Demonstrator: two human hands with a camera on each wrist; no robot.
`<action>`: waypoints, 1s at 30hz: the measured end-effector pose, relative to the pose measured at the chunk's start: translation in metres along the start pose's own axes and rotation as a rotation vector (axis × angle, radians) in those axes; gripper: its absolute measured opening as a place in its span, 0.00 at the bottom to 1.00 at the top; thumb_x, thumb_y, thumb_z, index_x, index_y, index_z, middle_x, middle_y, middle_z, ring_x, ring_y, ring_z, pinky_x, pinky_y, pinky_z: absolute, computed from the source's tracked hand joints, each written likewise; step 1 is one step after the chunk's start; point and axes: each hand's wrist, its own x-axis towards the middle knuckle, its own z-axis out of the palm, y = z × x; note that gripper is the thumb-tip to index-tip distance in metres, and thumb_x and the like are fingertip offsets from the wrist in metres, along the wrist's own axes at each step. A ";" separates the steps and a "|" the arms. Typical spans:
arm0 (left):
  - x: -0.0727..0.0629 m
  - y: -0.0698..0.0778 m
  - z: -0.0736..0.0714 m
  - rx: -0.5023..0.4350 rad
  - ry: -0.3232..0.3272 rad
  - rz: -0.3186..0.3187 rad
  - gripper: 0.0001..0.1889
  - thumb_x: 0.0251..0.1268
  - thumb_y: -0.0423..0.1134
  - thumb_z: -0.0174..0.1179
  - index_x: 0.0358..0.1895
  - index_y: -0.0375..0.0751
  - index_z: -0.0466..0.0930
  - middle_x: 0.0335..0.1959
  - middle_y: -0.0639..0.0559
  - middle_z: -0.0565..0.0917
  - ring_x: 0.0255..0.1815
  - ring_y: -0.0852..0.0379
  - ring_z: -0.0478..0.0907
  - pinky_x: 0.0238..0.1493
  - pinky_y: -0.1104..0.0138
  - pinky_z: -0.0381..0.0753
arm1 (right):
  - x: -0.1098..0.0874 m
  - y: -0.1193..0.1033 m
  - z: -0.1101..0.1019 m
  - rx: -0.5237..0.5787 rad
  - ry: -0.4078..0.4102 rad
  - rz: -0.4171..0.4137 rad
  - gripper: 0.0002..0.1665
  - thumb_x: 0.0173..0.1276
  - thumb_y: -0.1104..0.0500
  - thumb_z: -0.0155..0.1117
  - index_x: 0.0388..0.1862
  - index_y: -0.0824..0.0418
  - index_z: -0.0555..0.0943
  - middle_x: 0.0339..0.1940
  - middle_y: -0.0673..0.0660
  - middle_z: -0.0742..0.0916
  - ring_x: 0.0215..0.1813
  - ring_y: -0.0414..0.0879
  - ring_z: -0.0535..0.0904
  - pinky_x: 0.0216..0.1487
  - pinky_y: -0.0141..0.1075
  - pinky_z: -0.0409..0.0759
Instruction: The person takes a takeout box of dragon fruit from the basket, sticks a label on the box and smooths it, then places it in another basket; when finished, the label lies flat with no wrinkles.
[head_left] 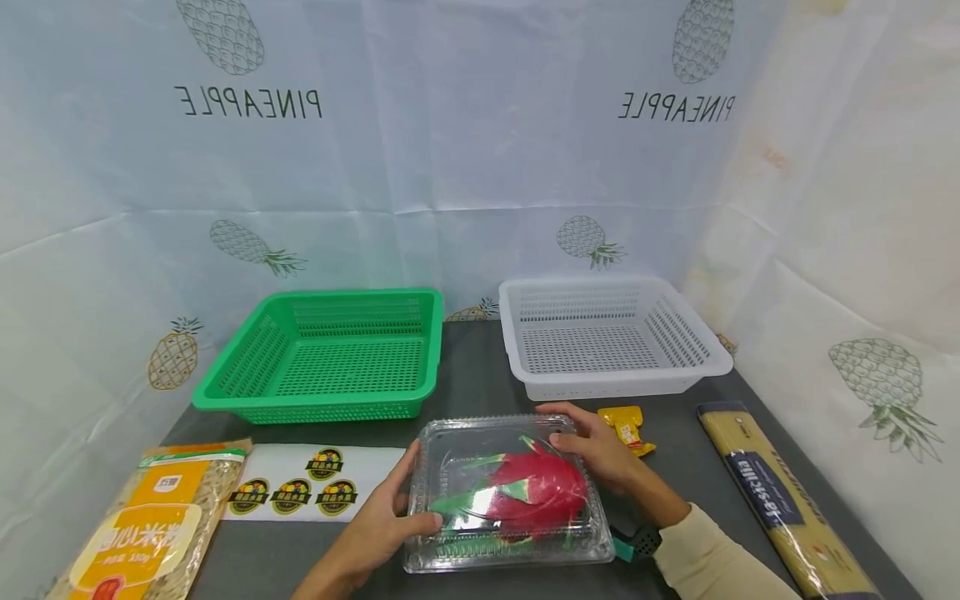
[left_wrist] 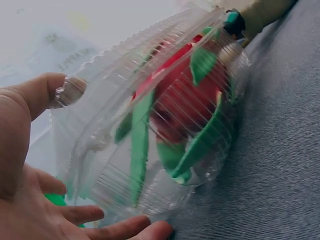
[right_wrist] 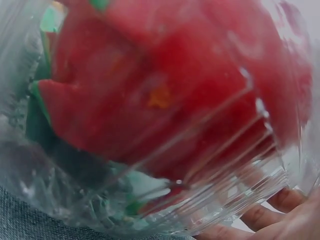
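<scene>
While left grip [head_left: 381,522] and right grip [head_left: 602,450] hold the box [head_left: 467,454], only the head view shows pasta [head_left: 783,500].

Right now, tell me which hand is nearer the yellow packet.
Right. The right hand is close beside the yellow packet, gripping the right side of the clear container; the left hand is farther off, at the container's left side.

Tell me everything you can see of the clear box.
The clear box is glossy, plastic-looking and rectangular, with ribbed walls and a crimped rim. It appears closed over a red dragon fruit with green-tipped scales. The left hand grips its left side, the right hand its far right corner. Whether its base touches the table is unclear.
</scene>
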 end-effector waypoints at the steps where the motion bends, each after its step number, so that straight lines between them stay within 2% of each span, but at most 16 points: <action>1: -0.001 0.001 -0.001 0.010 0.014 0.011 0.53 0.60 0.34 0.64 0.78 0.46 0.32 0.75 0.30 0.39 0.58 0.41 0.72 0.44 0.55 0.78 | 0.001 0.000 0.000 0.002 -0.002 0.000 0.29 0.70 0.61 0.59 0.67 0.69 0.66 0.59 0.73 0.73 0.50 0.60 0.79 0.42 0.53 0.80; 7: -0.002 0.009 -0.005 0.128 0.126 0.050 0.51 0.56 0.33 0.66 0.79 0.46 0.41 0.73 0.31 0.52 0.57 0.38 0.69 0.46 0.55 0.75 | 0.002 0.001 0.000 -0.007 -0.004 -0.008 0.29 0.70 0.62 0.58 0.68 0.68 0.66 0.59 0.72 0.74 0.50 0.61 0.80 0.42 0.53 0.80; 14: -0.001 0.016 -0.007 0.164 0.174 0.043 0.50 0.57 0.34 0.66 0.79 0.48 0.43 0.73 0.35 0.55 0.59 0.38 0.67 0.48 0.51 0.74 | 0.003 0.004 -0.001 -0.036 -0.011 -0.019 0.31 0.70 0.63 0.58 0.69 0.73 0.63 0.59 0.73 0.73 0.50 0.61 0.79 0.42 0.52 0.80; 19: -0.002 0.026 -0.009 0.146 0.185 0.060 0.49 0.58 0.34 0.66 0.78 0.50 0.44 0.74 0.40 0.54 0.64 0.37 0.62 0.47 0.47 0.74 | 0.002 0.003 -0.001 -0.023 -0.015 -0.022 0.32 0.70 0.63 0.57 0.69 0.73 0.62 0.60 0.76 0.71 0.51 0.60 0.79 0.42 0.52 0.80; 26: -0.005 0.036 -0.013 0.170 0.179 0.123 0.48 0.59 0.33 0.65 0.78 0.49 0.45 0.74 0.45 0.55 0.66 0.36 0.60 0.53 0.53 0.70 | 0.000 0.002 -0.001 -0.034 -0.009 -0.019 0.33 0.70 0.62 0.58 0.70 0.73 0.62 0.61 0.77 0.70 0.52 0.61 0.79 0.42 0.52 0.80; 30: -0.006 0.041 -0.015 0.149 0.159 0.157 0.46 0.61 0.31 0.63 0.78 0.47 0.44 0.75 0.43 0.54 0.67 0.37 0.59 0.53 0.54 0.71 | -0.001 0.002 -0.002 -0.036 -0.004 -0.014 0.34 0.69 0.61 0.58 0.70 0.73 0.62 0.61 0.76 0.70 0.52 0.63 0.78 0.42 0.52 0.80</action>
